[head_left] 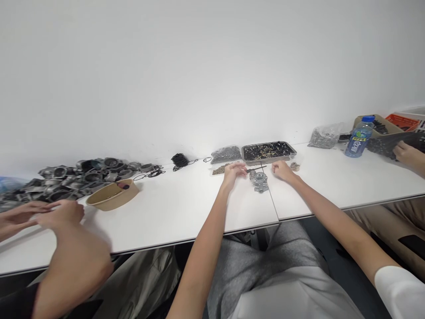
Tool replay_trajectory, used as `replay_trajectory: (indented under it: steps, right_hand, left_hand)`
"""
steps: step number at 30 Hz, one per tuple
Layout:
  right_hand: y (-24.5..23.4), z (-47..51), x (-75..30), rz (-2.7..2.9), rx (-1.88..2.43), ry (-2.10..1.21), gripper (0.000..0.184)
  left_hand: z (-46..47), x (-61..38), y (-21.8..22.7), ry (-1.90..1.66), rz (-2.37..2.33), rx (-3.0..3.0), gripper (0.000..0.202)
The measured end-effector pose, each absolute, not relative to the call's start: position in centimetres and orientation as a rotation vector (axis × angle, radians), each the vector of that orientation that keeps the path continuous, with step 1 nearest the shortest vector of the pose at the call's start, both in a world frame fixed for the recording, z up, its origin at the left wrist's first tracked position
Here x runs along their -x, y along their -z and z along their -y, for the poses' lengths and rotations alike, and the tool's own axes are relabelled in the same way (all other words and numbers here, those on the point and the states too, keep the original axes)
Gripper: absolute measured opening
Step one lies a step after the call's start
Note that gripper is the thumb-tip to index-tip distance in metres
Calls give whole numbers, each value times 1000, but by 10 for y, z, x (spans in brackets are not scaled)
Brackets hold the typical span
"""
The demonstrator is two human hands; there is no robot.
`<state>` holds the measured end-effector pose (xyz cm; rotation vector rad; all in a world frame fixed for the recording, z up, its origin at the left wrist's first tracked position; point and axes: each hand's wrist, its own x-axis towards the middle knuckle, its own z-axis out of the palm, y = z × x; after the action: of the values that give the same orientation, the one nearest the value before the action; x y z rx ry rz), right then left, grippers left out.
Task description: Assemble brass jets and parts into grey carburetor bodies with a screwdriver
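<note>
A grey cast-metal part (259,181) with a round opening lies on the white table between my hands. My left hand (234,173) is left of it, fingers curved and a little apart, with nothing visibly gripped. Close to its fingertips, a thin dark pointed tool (255,169) lies behind the metal part; whether the fingers touch it I cannot tell. On the other side, my right hand (283,171) is closed with the fingers curled in, and anything inside is hidden. A small beige piece (295,166) sits just beyond it.
Behind are a metal tray (292,153) of small dark and brass pieces, bags of grey balls (226,154) and brass bits (219,170), and black rings (179,160). Left: metal castings (89,173), a tan bowl (114,202), a co-worker's hands (63,212). Right: a bottle (358,139), another person's hand (407,153).
</note>
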<state>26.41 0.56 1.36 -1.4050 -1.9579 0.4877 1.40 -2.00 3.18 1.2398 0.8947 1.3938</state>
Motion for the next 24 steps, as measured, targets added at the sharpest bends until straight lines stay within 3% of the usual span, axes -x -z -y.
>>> replay_trajectory:
  steps: [11,17,24]
  right_hand:
    - [-16,-3,-263,1953,1422,-496,19]
    - [-15,-4,-264,1960,1415,-495,19]
    - [-15,-5,-265,1965,1413,-496,19]
  left_hand:
    - [14,-13,-28,-1474,-925,-1182,25]
    - [11,-11,-24,-1577,-954,-1131,9]
    - [9,-9,-26,-1656,-992,-1016,16]
